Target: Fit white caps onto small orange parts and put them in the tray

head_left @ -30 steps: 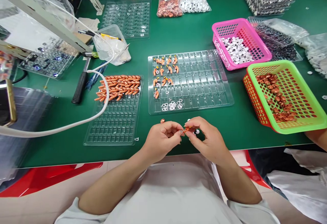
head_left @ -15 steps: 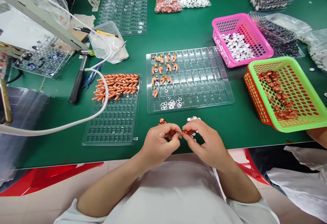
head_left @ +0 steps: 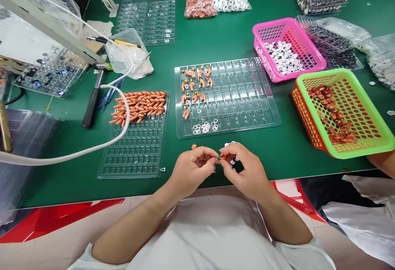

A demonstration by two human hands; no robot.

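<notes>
My left hand [head_left: 191,170] and my right hand [head_left: 245,172] meet fingertip to fingertip just above the near edge of the green table. Both are pinched on a small orange part [head_left: 222,157] held between them; the left fingertips also show a glint of a small ring. A loose orange piece [head_left: 194,146] and a few white and black round pieces [head_left: 231,144] lie on the table just beyond my fingers. Beyond them a clear compartment tray [head_left: 247,109] holds several finished orange pieces at its far left and small white rings near its front.
A second clear tray [head_left: 135,155] with orange strips lies to the left, crossed by a white hose [head_left: 92,148]. A hammer [head_left: 91,101] lies further left. A pink basket [head_left: 262,52] of white pieces and a green basket [head_left: 364,148] of brown rings stand right. Another person's arm [head_left: 382,162] shows at right.
My hands stay joined on the small orange part, with only slight finger shifts. The view has tilted a little, so the table items sit slightly lower and left.
</notes>
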